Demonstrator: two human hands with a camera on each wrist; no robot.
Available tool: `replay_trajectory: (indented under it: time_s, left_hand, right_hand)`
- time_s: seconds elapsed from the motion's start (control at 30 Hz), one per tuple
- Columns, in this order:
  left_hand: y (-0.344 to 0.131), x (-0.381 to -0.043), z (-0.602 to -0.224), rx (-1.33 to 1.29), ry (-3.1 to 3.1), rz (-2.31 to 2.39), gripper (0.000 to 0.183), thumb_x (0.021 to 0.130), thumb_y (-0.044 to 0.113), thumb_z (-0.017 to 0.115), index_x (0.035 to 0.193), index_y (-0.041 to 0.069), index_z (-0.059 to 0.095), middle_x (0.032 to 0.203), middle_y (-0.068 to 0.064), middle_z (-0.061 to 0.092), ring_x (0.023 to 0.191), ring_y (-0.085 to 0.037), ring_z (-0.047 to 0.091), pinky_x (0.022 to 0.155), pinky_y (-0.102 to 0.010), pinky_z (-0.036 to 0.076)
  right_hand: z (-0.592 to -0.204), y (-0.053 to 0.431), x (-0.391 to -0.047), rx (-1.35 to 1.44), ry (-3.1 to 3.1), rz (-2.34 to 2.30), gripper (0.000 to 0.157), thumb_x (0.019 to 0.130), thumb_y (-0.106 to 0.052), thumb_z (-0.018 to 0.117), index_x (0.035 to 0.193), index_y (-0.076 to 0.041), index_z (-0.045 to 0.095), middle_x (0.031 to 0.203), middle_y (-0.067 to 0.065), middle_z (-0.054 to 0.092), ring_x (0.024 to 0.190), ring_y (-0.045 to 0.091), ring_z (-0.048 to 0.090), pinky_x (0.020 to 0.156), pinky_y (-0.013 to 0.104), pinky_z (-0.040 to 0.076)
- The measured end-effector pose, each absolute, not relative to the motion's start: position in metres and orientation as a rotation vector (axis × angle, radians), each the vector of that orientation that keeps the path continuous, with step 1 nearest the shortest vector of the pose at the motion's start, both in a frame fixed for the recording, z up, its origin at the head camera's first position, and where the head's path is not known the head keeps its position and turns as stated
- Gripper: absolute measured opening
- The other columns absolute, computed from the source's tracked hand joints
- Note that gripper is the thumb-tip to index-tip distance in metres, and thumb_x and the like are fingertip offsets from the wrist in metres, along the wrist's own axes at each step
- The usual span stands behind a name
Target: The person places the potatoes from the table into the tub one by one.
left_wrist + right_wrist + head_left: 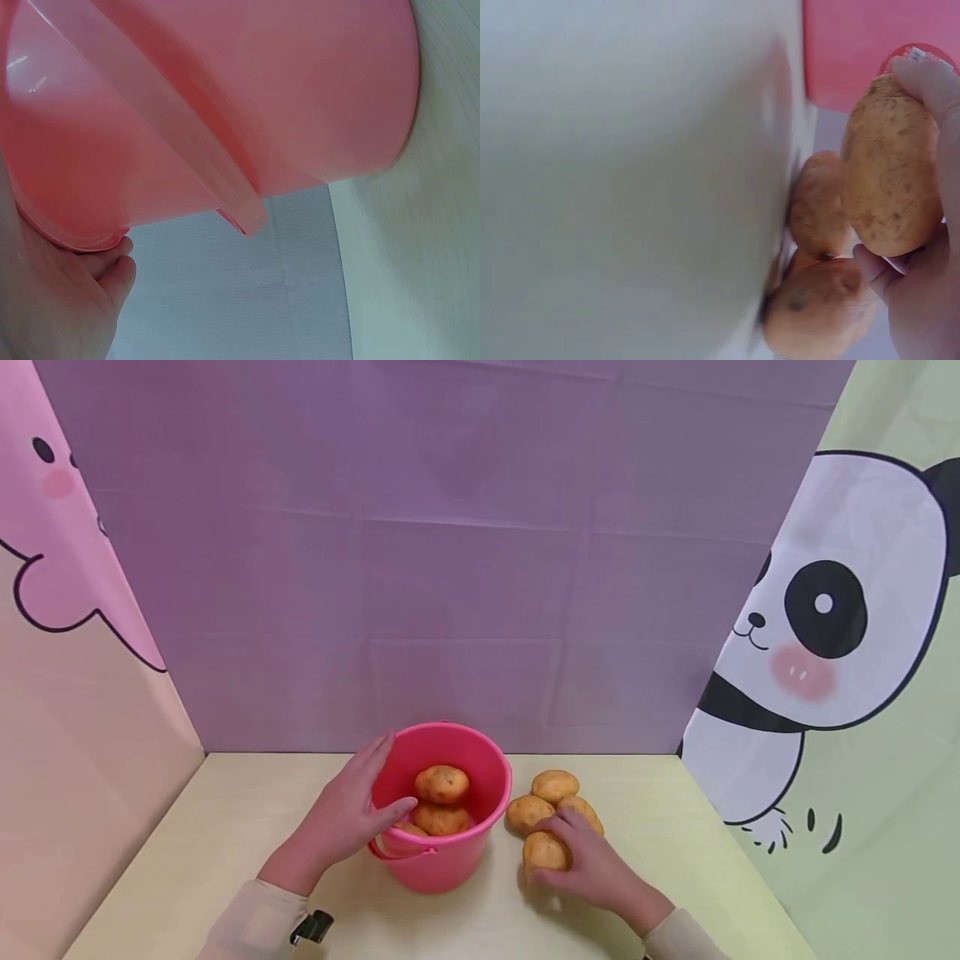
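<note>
A pink bucket (438, 868) stands upright on the table, its handle (405, 857) hanging down at the front. Several potatoes show inside, among them an upper potato (442, 783) and one lower potato (441, 819). My left hand (343, 814) rests against the bucket's left rim, fingers extended along the outside and thumb reaching over the edge; the left wrist view has its fingertips right at the rim. To the right of the bucket, my right hand (592, 866) grips a potato (891, 172) between thumb and fingers. More potatoes lie just behind it, including a back potato (555, 786).
The pale table (247, 827) meets a purple cloth backdrop (465, 568) just behind the bucket. Side panels with cartoon prints, including a panda (885, 568) on the right, flank the table. Left of the bucket lies bare tabletop.
</note>
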State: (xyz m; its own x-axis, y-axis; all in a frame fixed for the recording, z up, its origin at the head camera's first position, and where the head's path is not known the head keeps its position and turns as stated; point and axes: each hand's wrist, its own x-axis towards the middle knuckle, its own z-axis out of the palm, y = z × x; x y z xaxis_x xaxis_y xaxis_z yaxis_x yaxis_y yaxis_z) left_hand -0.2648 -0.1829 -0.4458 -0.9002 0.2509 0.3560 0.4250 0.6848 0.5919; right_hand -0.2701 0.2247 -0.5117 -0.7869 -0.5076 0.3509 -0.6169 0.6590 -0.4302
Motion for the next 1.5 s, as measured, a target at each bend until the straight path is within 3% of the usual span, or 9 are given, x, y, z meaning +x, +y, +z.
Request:
replay_trajectory:
  time_s: [0.13, 0.37, 0.53, 0.73, 1.17, 1.5]
  left_hand:
    - [-0.183, -0.264, -0.445, -0.539, -2.649, -1.022, 0.114, 0.092, 0.057, 0.085, 0.176, 0.008, 0.025, 0.178, -0.018, 0.031, 0.159, -0.048, 0.035, 0.097, -0.063, 0.063]
    - [-0.183, -0.264, -0.445, -0.533, -2.654, -1.028, 0.114, 0.092, 0.057, 0.085, 0.176, 0.008, 0.026, 0.178, -0.017, 0.032, 0.158, -0.047, 0.035, 0.095, -0.062, 0.064]
    - [-0.182, -0.264, -0.445, -0.534, -2.654, -1.022, 0.115, 0.092, 0.057, 0.085, 0.176, 0.008, 0.025, 0.178, -0.018, 0.031, 0.159, -0.048, 0.035, 0.096, -0.063, 0.063]
    - [-0.182, -0.264, -0.445, -0.532, -2.652, -1.030, 0.115, 0.091, 0.056, 0.086, 0.176, 0.008, 0.026, 0.178, -0.017, 0.032, 0.158, -0.047, 0.036, 0.097, -0.063, 0.063]
    - [-0.183, -0.264, -0.445, -0.526, -2.660, -1.015, 0.116, 0.091, 0.057, 0.086, 0.177, 0.010, 0.024, 0.178, -0.017, 0.031, 0.158, -0.047, 0.035, 0.096, -0.063, 0.063]
    - [-0.183, -0.264, -0.446, -0.531, -2.654, -1.023, 0.116, 0.090, 0.057, 0.086, 0.176, 0.007, 0.026, 0.178, -0.018, 0.032, 0.158, -0.048, 0.037, 0.096, -0.064, 0.063]
  right_hand:
    - [-0.500, 0.221, -0.275, 0.940, -2.581, 0.822, 0.048, 0.087, -0.037, 0.096, 0.127, -0.027, 0.072, 0.125, -0.008, 0.060, 0.114, 0.015, 0.057, 0.087, 0.035, 0.059]
    - [-0.472, 0.212, -0.286, 0.996, -2.498, 0.933, 0.050, 0.089, -0.032, 0.096, 0.131, -0.020, 0.072, 0.135, -0.008, 0.063, 0.125, 0.017, 0.058, 0.093, 0.035, 0.062]
    - [-0.455, 0.207, -0.290, 1.017, -2.448, 0.956, 0.046, 0.091, -0.031, 0.094, 0.130, -0.020, 0.072, 0.126, -0.008, 0.064, 0.113, 0.014, 0.059, 0.082, 0.031, 0.062]
    - [-0.438, 0.201, -0.295, 1.007, -2.430, 0.995, 0.046, 0.091, -0.028, 0.093, 0.131, -0.019, 0.072, 0.124, -0.008, 0.064, 0.106, 0.014, 0.061, 0.080, 0.031, 0.063]
    - [-0.407, 0.180, -0.301, 1.027, -2.475, 1.041, 0.052, 0.089, -0.035, 0.094, 0.135, -0.027, 0.070, 0.126, -0.012, 0.062, 0.113, 0.016, 0.060, 0.083, 0.032, 0.066]
    - [-0.395, 0.153, -0.309, 1.164, -2.434, 0.975, 0.055, 0.090, -0.032, 0.094, 0.138, -0.024, 0.069, 0.128, -0.011, 0.061, 0.120, 0.014, 0.057, 0.088, 0.032, 0.064]
